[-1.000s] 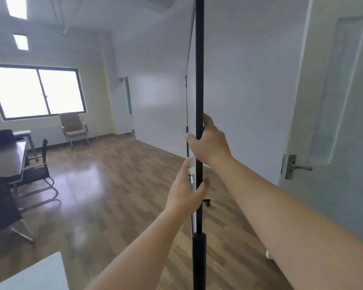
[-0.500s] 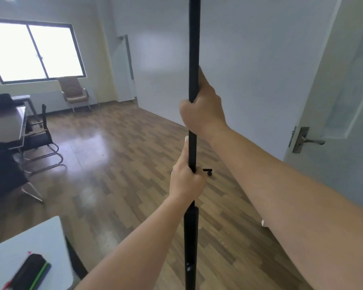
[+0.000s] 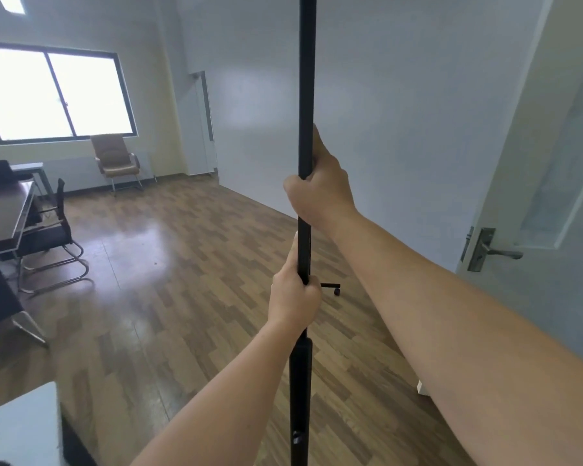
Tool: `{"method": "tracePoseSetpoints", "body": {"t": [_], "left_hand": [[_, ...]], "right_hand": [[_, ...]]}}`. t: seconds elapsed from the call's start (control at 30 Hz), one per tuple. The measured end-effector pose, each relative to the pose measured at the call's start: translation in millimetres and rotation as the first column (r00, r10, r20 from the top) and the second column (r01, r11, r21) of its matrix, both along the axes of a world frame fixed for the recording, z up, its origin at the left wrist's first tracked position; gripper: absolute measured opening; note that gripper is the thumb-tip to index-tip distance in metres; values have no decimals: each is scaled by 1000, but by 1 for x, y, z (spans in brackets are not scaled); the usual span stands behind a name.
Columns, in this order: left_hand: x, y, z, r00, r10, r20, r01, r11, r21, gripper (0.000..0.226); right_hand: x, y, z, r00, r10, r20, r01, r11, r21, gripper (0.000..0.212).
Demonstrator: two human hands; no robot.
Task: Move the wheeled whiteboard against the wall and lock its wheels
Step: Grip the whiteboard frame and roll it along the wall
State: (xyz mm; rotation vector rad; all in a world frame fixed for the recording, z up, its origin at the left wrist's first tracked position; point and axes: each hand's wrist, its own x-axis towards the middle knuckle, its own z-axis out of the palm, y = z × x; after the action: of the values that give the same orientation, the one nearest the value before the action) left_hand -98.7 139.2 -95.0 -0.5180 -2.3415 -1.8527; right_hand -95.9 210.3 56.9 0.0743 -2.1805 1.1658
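Near corner: pale tabletop (image 3: 18,428) at lower left, edge only.
Whiteboard: seen edge-on as a black upright post (image 3: 306,79), running top to bottom through mid-frame; thicker black sleeve on the lower part, small knob near the bottom.
Left hand (image 3: 293,297): wrapped tight round the post, thumb laid up along it, just above the thick sleeve.
Right hand (image 3: 320,193): closed round the same post higher up, fingers curled behind, thumb up the right side.
Caster (image 3: 336,290): small black wheel on a short foot bar, on the wood floor (image 3: 182,280) beyond the left hand; locked or not, cannot tell.
Wall (image 3: 401,95): white, right of the post; gap to the board cannot be judged.
Door (image 3: 558,163): right edge, metal lever handle (image 3: 498,253).
Left side: dark table (image 3: 4,213) with black chairs (image 3: 51,240).
Far end: tan chair (image 3: 115,159) under a bright window (image 3: 54,95).
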Motion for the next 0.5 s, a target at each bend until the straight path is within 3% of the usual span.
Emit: {"method": "tracePoseSetpoints", "body": {"t": [0.13,0.3,0.5], "left_hand": [[-31,28,1,1000,-6,0,5,1000,-25,70],[-83,72,5,999,-34,-8,34,998,-52,86],[-150,127,2,997,-74,7,74,996,-43,93]], "right_hand": [[-34,32,-1,1000,10,2,-10,1000,-12,85],[-90,74,-2,1000,-17,1,17,999,-36,78],[-153,125,-3,998,-66,0,66,994,-92,62]]}}
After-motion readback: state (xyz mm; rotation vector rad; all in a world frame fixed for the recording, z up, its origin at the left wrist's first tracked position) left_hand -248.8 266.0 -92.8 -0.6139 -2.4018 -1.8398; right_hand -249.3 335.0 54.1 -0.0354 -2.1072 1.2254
